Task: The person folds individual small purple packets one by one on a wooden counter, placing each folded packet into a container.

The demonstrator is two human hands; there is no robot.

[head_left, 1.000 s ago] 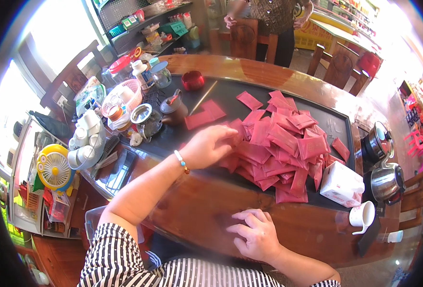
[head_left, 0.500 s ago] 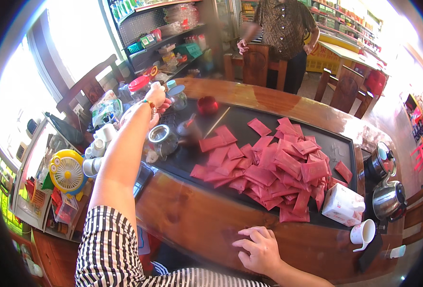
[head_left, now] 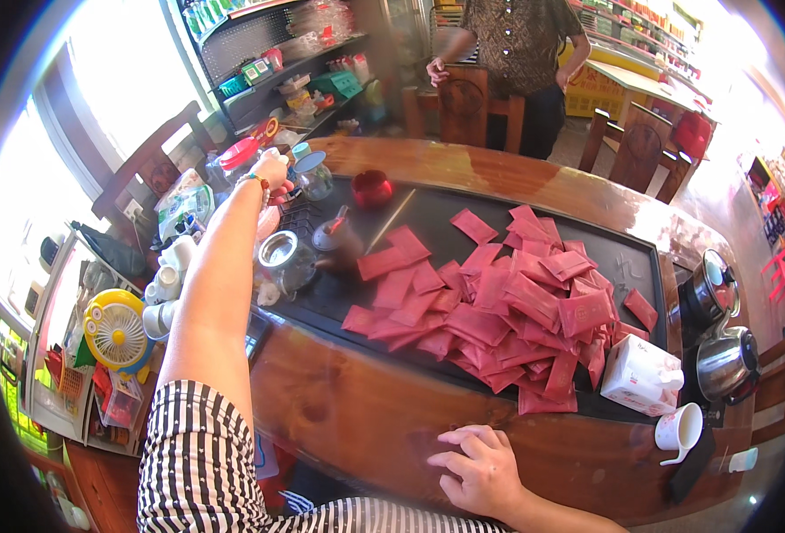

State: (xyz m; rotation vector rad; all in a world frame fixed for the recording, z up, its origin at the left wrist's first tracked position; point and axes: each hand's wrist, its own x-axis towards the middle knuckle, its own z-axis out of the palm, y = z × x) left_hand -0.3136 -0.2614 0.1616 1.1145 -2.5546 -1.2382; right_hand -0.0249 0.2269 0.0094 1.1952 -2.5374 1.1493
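Note:
My left arm stretches to the far left of the table. My left hand (head_left: 274,171) is there with its fingers curled, beside a jar with a red lid (head_left: 239,153) and a glass jar with a blue-grey lid (head_left: 314,182). Whatever its fingers hold, if anything, is hidden. Near the front edge my right hand (head_left: 481,471) rests above the wood with its fingers apart and nothing in them. A heap of flat red packets (head_left: 517,311) covers much of the dark tray (head_left: 446,206) in front of me. An open-topped glass pot (head_left: 286,264) stands below my left forearm's far side.
A red round bowl (head_left: 372,188), a thin stick (head_left: 391,220) and a dark teapot (head_left: 335,238) sit on the tray. At right are a tissue box (head_left: 634,373), a white mug (head_left: 678,430) and a steel kettle (head_left: 725,364). White cups (head_left: 163,282) and a yellow fan (head_left: 117,330) stand left. Someone (head_left: 517,53) stands behind a chair.
The whole view has shifted slightly, so the far things sit a little further left and higher. Both hands keep nearly the same places and poses.

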